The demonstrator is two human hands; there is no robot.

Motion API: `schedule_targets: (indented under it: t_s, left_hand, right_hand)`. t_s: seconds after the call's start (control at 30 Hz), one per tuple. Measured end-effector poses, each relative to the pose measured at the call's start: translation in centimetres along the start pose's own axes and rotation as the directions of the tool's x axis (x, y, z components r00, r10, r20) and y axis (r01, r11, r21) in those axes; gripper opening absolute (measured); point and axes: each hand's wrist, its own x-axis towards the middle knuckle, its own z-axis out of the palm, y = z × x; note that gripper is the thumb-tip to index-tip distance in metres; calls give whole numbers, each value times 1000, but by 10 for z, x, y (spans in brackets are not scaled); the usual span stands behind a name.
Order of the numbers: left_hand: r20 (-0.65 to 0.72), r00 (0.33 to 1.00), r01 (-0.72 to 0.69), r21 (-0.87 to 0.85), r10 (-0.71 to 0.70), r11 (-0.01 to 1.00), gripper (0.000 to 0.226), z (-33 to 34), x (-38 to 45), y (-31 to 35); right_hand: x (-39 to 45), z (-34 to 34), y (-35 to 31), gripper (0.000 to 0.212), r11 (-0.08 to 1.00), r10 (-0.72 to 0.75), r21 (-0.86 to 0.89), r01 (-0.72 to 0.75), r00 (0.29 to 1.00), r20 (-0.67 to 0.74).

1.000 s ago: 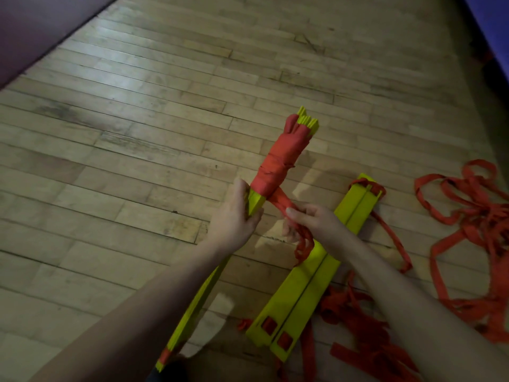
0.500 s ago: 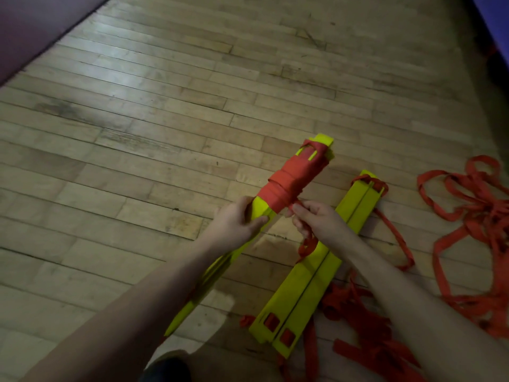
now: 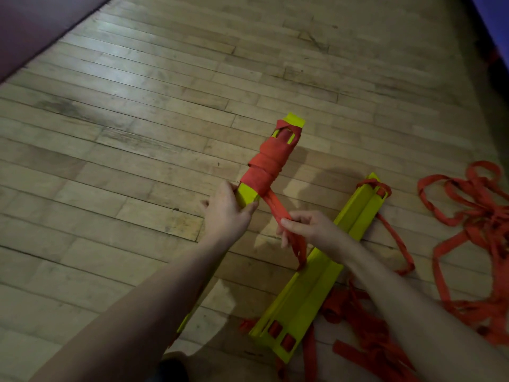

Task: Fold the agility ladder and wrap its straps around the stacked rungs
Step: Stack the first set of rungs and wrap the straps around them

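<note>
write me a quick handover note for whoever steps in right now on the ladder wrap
Left hand grips the rung stack just below the wrap, holding it up off the floor.
Right hand pinches the strap where it leaves the wrap; its tail hangs down.
Done: several turns of wrap cover the far half of the stack.
Left: keep winding toward the near end, which is bare yellow, then secure the tail.
On the floor: a second stack unwrapped, and loose straps in a tangle to the right.
</note>
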Motion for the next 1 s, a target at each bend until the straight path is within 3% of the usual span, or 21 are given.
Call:
schedule_targets:
  t_s: [0.1,0.17,0.27,0.37,0.57,0.7,0.8,0.93,1.0]
  left_hand:
    - [-30,1000,-5,7,6,1000,41,-5,4,-1]
    - [-45,999,-8,-8,8,1000,44,-6,4,-2]
    - [-11,999,-33,-41,32,999,52,-7,2,-2]
    - [81,995,-49,-61,54,997,67,-6,4,-1]
    - [173,966,-202,53,190,978,39,-6,-8,0]
    - [176,971,-161,-10,160,987,32,-6,-20,3]
    - [184,970,-145,-81,157,986,36,-11,-22,2]
    - [409,909,10,-221,84,975,46,-15,-19,-5]
    - [446,893,75,-290,65,954,45,-16,-17,-8]
  right_hand:
    - [-1,1,5,17,989,91,110,-98,993,70]
    - [-2,1,7,26,971,123,193,-143,986,110]
    - [-4,-5,4,33,942,97,311,-125,990,104]
    - [-1,-6,2,26,945,63,318,-73,997,42]
    - [7,6,-6,20,979,33,202,-15,996,-87]
    - [12,12,-5,24,997,39,71,-31,993,-109]
    - [12,10,-3,27,993,57,107,-42,988,-144]
    - [12,7,-1,26,986,83,158,-55,981,-176]
    - [15,7,2,28,985,93,162,-62,977,-192]
